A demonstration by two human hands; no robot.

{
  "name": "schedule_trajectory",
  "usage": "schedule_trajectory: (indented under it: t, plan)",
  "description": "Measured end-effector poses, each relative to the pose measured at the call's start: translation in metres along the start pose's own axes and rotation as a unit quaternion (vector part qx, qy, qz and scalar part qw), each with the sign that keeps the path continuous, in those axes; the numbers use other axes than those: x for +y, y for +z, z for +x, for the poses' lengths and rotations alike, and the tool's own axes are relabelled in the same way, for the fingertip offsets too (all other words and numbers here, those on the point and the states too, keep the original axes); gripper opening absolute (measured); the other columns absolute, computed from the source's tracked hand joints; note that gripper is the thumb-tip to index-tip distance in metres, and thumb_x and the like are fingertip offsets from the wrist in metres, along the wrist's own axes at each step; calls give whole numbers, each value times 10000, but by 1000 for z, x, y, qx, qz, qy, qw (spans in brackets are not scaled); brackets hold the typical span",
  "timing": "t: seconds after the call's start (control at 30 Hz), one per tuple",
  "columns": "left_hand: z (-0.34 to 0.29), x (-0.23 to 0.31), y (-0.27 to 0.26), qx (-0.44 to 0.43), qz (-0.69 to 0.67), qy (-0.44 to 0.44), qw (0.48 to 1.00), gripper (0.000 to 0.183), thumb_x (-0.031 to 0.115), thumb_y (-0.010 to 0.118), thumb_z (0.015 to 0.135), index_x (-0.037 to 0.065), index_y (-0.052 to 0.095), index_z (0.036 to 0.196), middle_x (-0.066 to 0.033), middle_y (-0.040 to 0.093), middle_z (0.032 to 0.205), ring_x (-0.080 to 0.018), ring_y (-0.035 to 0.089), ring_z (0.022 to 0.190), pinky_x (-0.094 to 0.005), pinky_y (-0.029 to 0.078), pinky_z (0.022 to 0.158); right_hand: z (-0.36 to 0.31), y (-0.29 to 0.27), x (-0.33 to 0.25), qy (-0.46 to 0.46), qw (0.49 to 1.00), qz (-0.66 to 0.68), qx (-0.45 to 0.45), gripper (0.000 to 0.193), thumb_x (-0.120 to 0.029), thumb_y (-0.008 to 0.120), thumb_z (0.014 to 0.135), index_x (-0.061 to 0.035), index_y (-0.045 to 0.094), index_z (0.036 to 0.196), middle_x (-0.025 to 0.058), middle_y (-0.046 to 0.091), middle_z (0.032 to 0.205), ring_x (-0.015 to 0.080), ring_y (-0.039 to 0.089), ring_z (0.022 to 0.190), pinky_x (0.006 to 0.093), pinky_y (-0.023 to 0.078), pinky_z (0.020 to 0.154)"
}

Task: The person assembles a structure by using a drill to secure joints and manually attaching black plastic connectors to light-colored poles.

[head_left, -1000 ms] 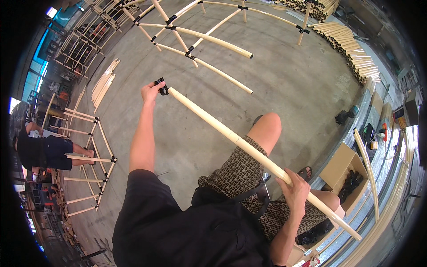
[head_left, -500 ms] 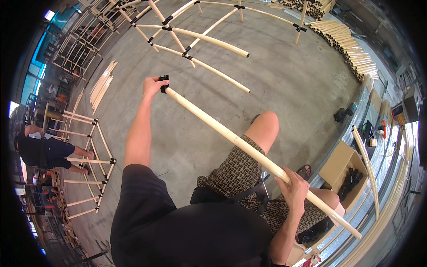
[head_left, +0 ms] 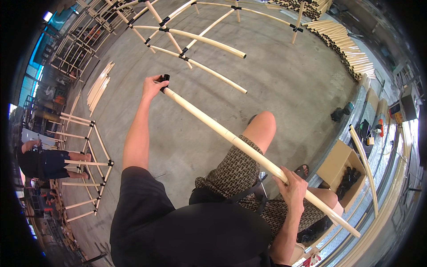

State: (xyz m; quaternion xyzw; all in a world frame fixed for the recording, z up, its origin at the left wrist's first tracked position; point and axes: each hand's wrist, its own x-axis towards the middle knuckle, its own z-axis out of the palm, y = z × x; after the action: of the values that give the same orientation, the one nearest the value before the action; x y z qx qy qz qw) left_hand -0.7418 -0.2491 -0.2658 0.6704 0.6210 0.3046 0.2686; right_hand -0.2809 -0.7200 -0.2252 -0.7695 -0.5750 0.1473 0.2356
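A long cream-coloured pipe (head_left: 222, 132) slants across my lap, from upper left down to lower right. At its far end sits a black pipe joint (head_left: 164, 81); my left hand (head_left: 153, 86) is closed round it with the arm stretched out. Nearer the other end, my right hand (head_left: 292, 189) wraps the pipe above my knee, thumb on top. The pipe runs on past that hand to its free end at the lower right. Beyond the joint stands a frame of cream pipes (head_left: 202, 39) linked by black joints, apart from the pipe I hold.
At right, an open cardboard box (head_left: 331, 167) holds black joints, beside a leaning curved pipe (head_left: 365, 169). A power drill (head_left: 341, 112) lies near the plastic-covered stock. Stacked pipes (head_left: 340, 44) are at the far right. A person (head_left: 42, 163) is by another pipe frame (head_left: 94, 169) at left.
The black joint has turned slightly on the pipe end under my left hand. My right hand keeps its grip. The view has shifted a little.
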Motion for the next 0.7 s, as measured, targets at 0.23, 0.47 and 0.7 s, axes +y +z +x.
schedule_trajectory:
  t: [0.23, 0.47, 0.7]
  plan:
    - [-21, 27, 0, 7, 23, -4, 1000, 364, 185, 833, 711, -43, 737, 977, -81, 721, 781, -116, 637, 687, -288, 495, 649, -3, 7, 2, 2, 1000, -14, 11, 387, -324, 783, 778, -93, 707, 1080, 77, 647, 732, 260, 648, 661, 378, 476, 596]
    - [-10, 3, 1, -12, 19, -21, 1000, 330, 216, 817, 737, -38, 742, 934, -78, 715, 772, -146, 631, 673, -319, 489, 658, -3, 7, 1, -12, 999, -33, 17, 384, -316, 788, 775, -104, 705, 1084, 78, 645, 736, 252, 652, 669, 386, 483, 605]
    - [0, -9, 10, -39, 17, -84, 996, 408, 249, 818, 749, -54, 716, 1003, -105, 714, 821, -166, 648, 708, -337, 501, 666, -4, 11, 1, -28, 998, -37, 47, 387, -312, 790, 770, -98, 707, 1082, 78, 626, 728, 259, 641, 667, 383, 488, 613]
